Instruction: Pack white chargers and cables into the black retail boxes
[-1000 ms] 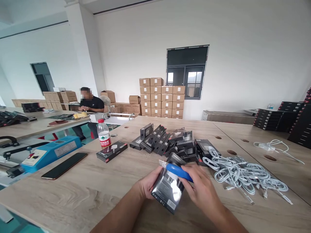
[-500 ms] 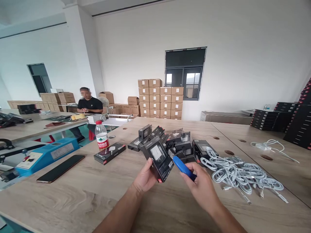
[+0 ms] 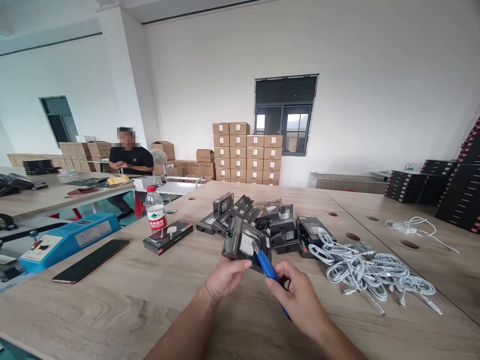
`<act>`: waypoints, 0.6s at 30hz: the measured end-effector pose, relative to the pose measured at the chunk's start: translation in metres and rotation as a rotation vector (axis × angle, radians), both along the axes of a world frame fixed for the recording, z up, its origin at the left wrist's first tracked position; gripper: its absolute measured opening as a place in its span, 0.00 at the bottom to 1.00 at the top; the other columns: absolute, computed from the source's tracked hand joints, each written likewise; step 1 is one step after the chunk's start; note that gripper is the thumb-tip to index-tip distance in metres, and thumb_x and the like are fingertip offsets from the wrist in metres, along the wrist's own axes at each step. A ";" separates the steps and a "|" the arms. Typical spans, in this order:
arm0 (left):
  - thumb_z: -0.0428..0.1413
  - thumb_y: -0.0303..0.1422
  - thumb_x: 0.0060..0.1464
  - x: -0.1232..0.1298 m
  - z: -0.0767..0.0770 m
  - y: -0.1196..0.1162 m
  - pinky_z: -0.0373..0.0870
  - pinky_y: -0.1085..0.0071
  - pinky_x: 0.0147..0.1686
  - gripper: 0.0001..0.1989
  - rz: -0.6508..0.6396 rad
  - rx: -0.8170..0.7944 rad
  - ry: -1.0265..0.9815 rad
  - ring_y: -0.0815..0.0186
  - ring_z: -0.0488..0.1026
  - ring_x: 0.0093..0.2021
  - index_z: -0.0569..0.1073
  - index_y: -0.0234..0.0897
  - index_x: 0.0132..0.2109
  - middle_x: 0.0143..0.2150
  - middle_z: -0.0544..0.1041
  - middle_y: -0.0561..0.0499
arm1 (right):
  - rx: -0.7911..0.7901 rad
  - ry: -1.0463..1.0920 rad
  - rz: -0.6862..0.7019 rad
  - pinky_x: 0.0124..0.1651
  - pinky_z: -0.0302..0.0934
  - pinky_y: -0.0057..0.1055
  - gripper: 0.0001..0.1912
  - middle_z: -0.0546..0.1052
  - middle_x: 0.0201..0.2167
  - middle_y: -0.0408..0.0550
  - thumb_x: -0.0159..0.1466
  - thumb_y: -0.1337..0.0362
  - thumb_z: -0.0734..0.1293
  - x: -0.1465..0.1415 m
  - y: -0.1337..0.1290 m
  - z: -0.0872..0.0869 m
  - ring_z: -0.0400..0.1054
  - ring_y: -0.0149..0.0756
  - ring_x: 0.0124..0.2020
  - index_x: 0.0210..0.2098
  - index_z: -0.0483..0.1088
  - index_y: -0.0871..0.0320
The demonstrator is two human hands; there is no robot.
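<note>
My left hand [image 3: 229, 276] holds a black box [image 3: 240, 235] with a clear window by its lower edge, above the table. In my right hand [image 3: 294, 287] is a blue cutter [image 3: 268, 265], fingers closed round its handle. The cutter's tip reaches the face of the box; whether it touches cannot be told. Behind the held box lies a pile of similar black boxes [image 3: 287, 245]. Coiled light grey cables [image 3: 369, 265] are heaped to the right of my right hand.
On the wooden table [image 3: 150, 295], a bottle [image 3: 155, 212] stands behind a single black box [image 3: 168, 237], with a phone [image 3: 92, 260] further left. A blue machine [image 3: 71, 240] is at the left. A person [image 3: 131, 160] sits beyond. A white cable [image 3: 412, 227] lies at the right.
The held box has turned and tilted in my left hand. My right hand has moved slightly left and down, and the cutter now points over the box's face instead of its right edge.
</note>
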State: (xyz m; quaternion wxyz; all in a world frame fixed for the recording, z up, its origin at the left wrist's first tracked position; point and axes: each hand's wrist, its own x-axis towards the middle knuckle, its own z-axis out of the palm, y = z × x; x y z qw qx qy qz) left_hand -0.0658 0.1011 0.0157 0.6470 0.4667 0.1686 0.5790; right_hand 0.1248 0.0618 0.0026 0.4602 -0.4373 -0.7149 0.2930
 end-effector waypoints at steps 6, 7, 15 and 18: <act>0.67 0.21 0.42 0.000 0.002 -0.001 0.65 0.55 0.59 0.31 0.098 -0.016 0.034 0.48 0.77 0.52 0.76 0.36 0.56 0.44 0.84 0.45 | -0.021 0.046 -0.002 0.31 0.56 0.29 0.11 0.75 0.28 0.43 0.64 0.55 0.65 -0.006 0.001 -0.006 0.68 0.36 0.31 0.31 0.66 0.55; 0.67 0.21 0.42 0.000 0.002 -0.001 0.66 0.55 0.59 0.30 0.117 -0.020 0.054 0.48 0.77 0.51 0.77 0.36 0.55 0.43 0.84 0.45 | -0.017 0.053 -0.013 0.31 0.55 0.29 0.11 0.75 0.28 0.44 0.64 0.55 0.65 -0.008 0.001 -0.007 0.68 0.36 0.30 0.31 0.66 0.55; 0.71 0.26 0.38 0.010 0.006 -0.009 0.69 0.51 0.57 0.35 0.130 -0.063 0.145 0.47 0.78 0.51 0.76 0.34 0.56 0.47 0.83 0.42 | -0.010 0.184 -0.239 0.27 0.56 0.30 0.17 0.73 0.22 0.44 0.61 0.49 0.65 -0.006 0.015 -0.011 0.65 0.35 0.24 0.27 0.66 0.55; 0.69 0.25 0.40 0.007 0.005 -0.007 0.67 0.51 0.59 0.35 0.076 -0.046 0.126 0.47 0.77 0.53 0.74 0.36 0.58 0.49 0.82 0.43 | -0.023 0.204 -0.262 0.28 0.57 0.31 0.17 0.73 0.21 0.44 0.59 0.48 0.66 -0.003 0.019 -0.013 0.64 0.36 0.23 0.25 0.66 0.55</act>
